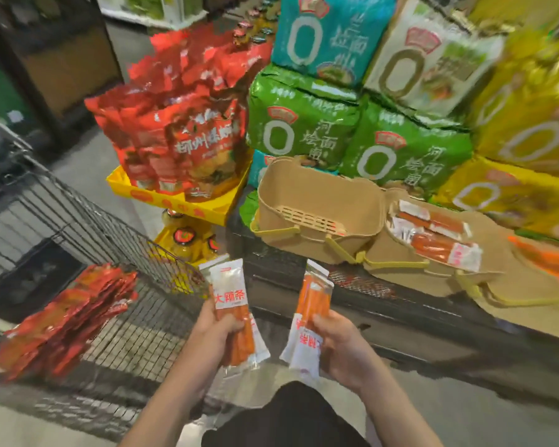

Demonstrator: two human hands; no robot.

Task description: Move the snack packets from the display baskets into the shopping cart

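Left hand grasps one snack packet; right hand grasps another. Shopping cart stands left, holding red packets. Near display basket sits right.

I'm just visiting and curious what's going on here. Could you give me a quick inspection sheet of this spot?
Surface: dark metal display shelf carrying the baskets.
Job's things: orange-and-white snack packets, one in each hand; tan plastic basket looks empty; its neighbour holds more packets; black wire shopping cart holds red packets.
Clutter: red pouches in a yellow tray.
Grip: left hand and right hand each closed on a packet.
Cables: nothing seen.
Surroundings: stacked green, teal and yellow noodle packs.
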